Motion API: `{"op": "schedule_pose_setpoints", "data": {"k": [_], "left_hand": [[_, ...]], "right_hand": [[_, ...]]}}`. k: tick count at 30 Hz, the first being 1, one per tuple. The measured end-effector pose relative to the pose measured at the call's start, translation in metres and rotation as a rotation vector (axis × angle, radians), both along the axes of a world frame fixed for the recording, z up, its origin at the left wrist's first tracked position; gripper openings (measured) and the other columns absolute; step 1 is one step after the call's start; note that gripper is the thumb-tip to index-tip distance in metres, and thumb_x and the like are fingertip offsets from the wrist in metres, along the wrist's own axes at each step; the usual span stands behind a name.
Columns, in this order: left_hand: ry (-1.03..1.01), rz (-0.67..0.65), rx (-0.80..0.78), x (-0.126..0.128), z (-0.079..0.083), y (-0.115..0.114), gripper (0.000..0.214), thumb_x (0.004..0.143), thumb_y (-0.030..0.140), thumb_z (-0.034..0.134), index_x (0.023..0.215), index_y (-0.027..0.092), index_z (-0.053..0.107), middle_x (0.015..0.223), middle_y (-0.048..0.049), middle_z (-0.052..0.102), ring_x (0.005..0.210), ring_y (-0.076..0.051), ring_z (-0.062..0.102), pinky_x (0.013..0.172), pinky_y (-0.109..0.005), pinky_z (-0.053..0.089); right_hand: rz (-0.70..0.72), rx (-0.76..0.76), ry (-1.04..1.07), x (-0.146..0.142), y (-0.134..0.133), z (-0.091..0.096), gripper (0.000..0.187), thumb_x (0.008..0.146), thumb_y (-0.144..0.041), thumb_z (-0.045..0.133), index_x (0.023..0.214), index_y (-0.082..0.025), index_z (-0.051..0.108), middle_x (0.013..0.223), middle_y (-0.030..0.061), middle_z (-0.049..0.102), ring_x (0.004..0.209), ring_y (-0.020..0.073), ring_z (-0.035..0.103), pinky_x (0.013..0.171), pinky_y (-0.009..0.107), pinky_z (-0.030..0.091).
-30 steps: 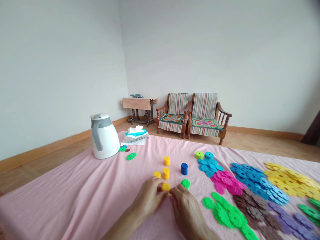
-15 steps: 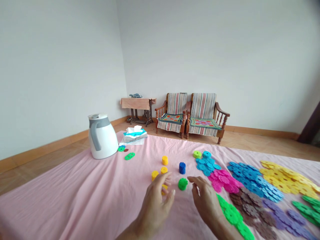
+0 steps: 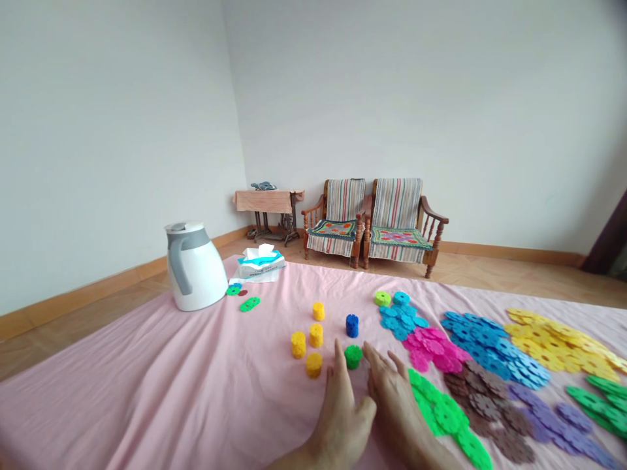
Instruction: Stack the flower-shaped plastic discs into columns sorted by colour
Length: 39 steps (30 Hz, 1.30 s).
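A short stack of green snowflake discs (image 3: 353, 356) stands on the pink cloth between my two hands. My left hand (image 3: 344, 408) is just to its left, index finger stretched forward and thumb apart, holding nothing. To the right, my right hand (image 3: 390, 386) reaches toward the same stack with fingers extended and holds nothing. Whether either fingertip touches the stack, I cannot tell. Behind it is a dark blue disc stack (image 3: 352, 326). Several yellow disc stacks (image 3: 314, 365) stand left of my left hand.
Loose discs lie in piles on the right: light blue (image 3: 399, 321), pink (image 3: 434, 347), bright green (image 3: 443, 410), blue (image 3: 494, 346), brown (image 3: 487, 399), purple (image 3: 558, 424), yellow (image 3: 558, 343). A white jug (image 3: 198, 271) and tissue pack (image 3: 261, 264) stand at the back left.
My left hand has moved right, away from the yellow stacks, to beside the green stack. My right hand has shifted slightly left, so the hands are now close together.
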<state>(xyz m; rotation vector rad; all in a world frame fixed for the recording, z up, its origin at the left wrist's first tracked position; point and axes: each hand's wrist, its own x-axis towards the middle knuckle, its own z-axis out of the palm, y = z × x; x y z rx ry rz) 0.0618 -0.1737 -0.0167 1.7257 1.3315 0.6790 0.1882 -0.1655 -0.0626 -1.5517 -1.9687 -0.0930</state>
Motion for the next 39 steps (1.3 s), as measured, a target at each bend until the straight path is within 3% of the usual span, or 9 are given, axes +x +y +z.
{"op": "schedule_pose_setpoints", "data": {"k": [13, 23, 30, 35, 39], "left_hand": [[-0.093, 0.009, -0.046, 0.0, -0.005, 0.002, 0.084, 0.073, 0.014, 0.045, 0.143, 0.0, 0.002, 0.15, -0.0147, 0.001, 0.138, -0.024, -0.003, 0.113, -0.036, 0.006], [-0.123, 0.03, 0.034, -0.009, -0.014, 0.002, 0.084, 0.069, 0.01, 0.046, 0.144, 0.007, 0.008, 0.15, -0.0112, 0.014, 0.138, -0.022, 0.009, 0.113, -0.032, 0.011], [-0.088, -0.002, 0.047, -0.01, -0.012, 0.002, 0.084, 0.07, 0.01, 0.047, 0.143, 0.007, 0.006, 0.15, -0.0127, 0.012, 0.138, -0.022, 0.009, 0.114, -0.035, 0.011], [-0.041, -0.01, 0.27, -0.014, -0.017, 0.007, 0.076, 0.073, 0.006, 0.043, 0.143, 0.014, 0.014, 0.148, -0.0099, 0.02, 0.136, -0.022, 0.017, 0.113, -0.038, 0.016], [0.131, -0.181, 0.508, -0.019, -0.007, 0.02, 0.072, 0.071, -0.001, 0.039, 0.139, 0.02, 0.029, 0.145, -0.0069, 0.027, 0.134, -0.021, 0.021, 0.112, -0.039, 0.019]], "right_hand": [[0.027, -0.061, 0.006, -0.004, -0.006, 0.004, 0.059, 0.069, -0.005, 0.04, 0.127, -0.013, 0.048, 0.125, 0.0131, 0.058, 0.117, 0.0208, 0.052, 0.105, 0.041, 0.033], [-0.034, -0.241, -0.012, -0.009, -0.005, 0.022, 0.054, 0.07, -0.003, 0.037, 0.12, -0.013, 0.056, 0.122, 0.0138, 0.059, 0.112, 0.0175, 0.055, 0.108, 0.042, 0.022], [-0.039, -0.129, 0.029, -0.01, -0.005, 0.018, 0.055, 0.069, 0.001, 0.035, 0.119, -0.011, 0.054, 0.118, 0.0136, 0.062, 0.11, 0.0181, 0.056, 0.105, 0.045, 0.027], [-0.098, 0.041, 0.096, 0.004, -0.003, 0.024, 0.04, 0.08, -0.005, 0.032, 0.11, -0.012, 0.057, 0.108, 0.0104, 0.067, 0.099, 0.019, 0.061, 0.097, 0.043, 0.037], [-0.118, 0.083, 0.114, 0.03, -0.008, 0.031, 0.031, 0.081, -0.011, 0.037, 0.101, -0.017, 0.06, 0.1, 0.0068, 0.069, 0.094, 0.0208, 0.061, 0.086, 0.04, 0.043]]}}
